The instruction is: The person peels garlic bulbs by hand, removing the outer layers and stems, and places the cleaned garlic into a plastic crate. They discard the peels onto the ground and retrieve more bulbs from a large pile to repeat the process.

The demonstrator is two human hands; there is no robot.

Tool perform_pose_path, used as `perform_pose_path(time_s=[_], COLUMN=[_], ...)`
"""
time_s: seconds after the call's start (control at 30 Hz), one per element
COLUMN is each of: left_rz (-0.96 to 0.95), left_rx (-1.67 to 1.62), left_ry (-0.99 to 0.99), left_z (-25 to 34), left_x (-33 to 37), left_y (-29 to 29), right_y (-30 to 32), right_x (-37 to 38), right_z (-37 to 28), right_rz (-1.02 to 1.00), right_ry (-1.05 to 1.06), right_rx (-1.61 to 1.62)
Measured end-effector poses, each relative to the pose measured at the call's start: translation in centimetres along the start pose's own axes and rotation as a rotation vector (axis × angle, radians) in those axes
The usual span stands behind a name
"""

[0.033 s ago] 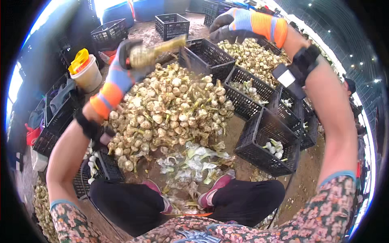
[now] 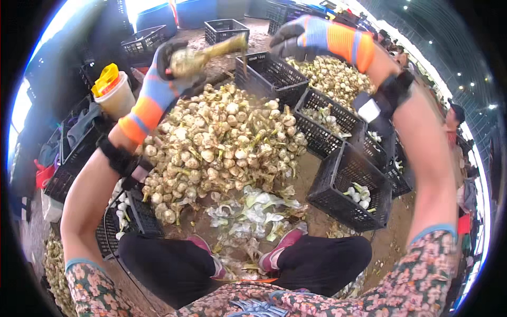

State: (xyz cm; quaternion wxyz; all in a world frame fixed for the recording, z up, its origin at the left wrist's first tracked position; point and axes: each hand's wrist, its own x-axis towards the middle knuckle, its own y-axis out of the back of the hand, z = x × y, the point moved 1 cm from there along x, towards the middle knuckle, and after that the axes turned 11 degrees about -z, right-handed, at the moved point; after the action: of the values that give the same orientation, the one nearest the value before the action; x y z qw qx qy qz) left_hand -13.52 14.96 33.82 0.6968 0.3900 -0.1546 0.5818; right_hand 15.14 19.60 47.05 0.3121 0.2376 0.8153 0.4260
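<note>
My left hand [image 2: 168,74], in an orange and blue glove with dark fingers, grips a garlic bulb [image 2: 186,62] whose long stalk points right. Beneath it spreads a big heap of soil-stained garlic [image 2: 222,142]. Across from it, my right hand [image 2: 293,39] hovers beyond an empty black crate [image 2: 272,76], near the farther garlic heap [image 2: 335,76]. Its gloved fingers are bent and apart, and I see nothing between them. Peeled skins [image 2: 248,214] lie on the ground between my shoes.
At the right stands a black crate [image 2: 343,185] with several cleaned white bulbs inside. Behind it another crate [image 2: 330,119] holds garlic pieces. A crate with white bulbs [image 2: 140,216] sits beside my left knee. A white bucket [image 2: 117,98] stands at far left. People appear at the right edge.
My left hand and the garlic bulb in it have risen slightly. The right hand has shifted a little left, its fingers still bent. The whole view has moved slightly.
</note>
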Motion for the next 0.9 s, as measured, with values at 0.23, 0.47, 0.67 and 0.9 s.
perform_pose_path(time_s=[0.23,0.47,0.67,0.9], left_rz=[0.173,0.205,0.292,0.265], left_rx=[-0.564,-0.231,-0.241,-0.670], left_ry=[0.280,0.336,0.426,0.686], left_z=[6.2,3.7,-0.8,2.5], left_x=[-8.4,-19.8,-22.4,-21.0], left_y=[-5.3,-14.1,-12.5,-14.7], right_y=[-21.1,-29.8,-14.7,-2.7], right_x=[-3.9,-3.1,-7.2,-11.2], right_z=[-0.2,-1.3,6.8,7.5], right_rz=[0.432,0.380,-0.484,0.035], right_ry=[0.321,0.128,-0.008,-0.377], right_rx=[1.195,1.197,-0.503,0.022])
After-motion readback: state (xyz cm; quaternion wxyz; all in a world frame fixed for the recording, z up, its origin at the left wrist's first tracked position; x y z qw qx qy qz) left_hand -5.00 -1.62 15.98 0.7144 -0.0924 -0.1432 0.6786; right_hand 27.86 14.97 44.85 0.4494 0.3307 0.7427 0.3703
